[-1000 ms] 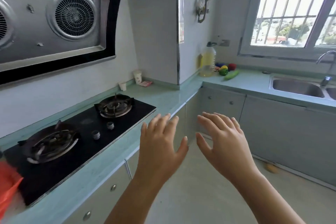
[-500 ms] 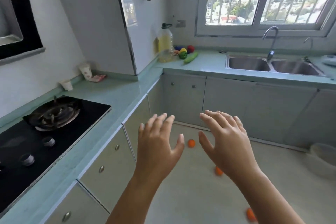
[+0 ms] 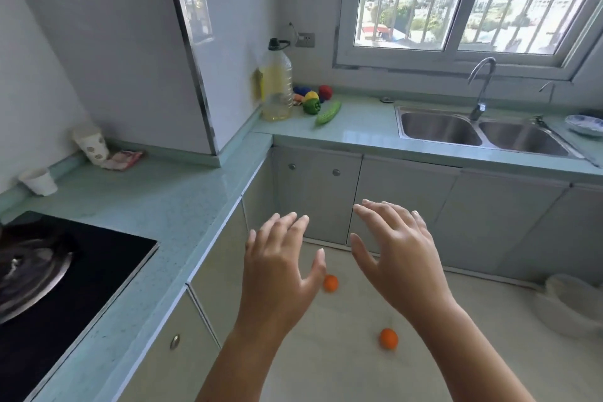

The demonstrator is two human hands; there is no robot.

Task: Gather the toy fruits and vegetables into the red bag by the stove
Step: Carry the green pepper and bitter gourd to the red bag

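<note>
While both my left hand (image 3: 280, 274) and right hand (image 3: 398, 258) hang empty, fingers spread wide, toy cucumber (image 3: 328, 112) and green pepper (image 3: 311, 106) sit on the far counter (image 3: 359, 130), two orange fruits (image 3: 388, 338) on the floor (image 3: 342, 369).

A tall clear plastic oil bottle (image 3: 276, 85) stands in the counter's corner. A steel double sink (image 3: 483, 134) sits under the window, and two white paper cups (image 3: 39, 180) stand beside the black glass stove (image 3: 58, 287).

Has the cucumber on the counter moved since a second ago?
No. The cucumber lies beside the green pepper, right of the oil bottle, exactly as before. Only the camera turned right.
</note>
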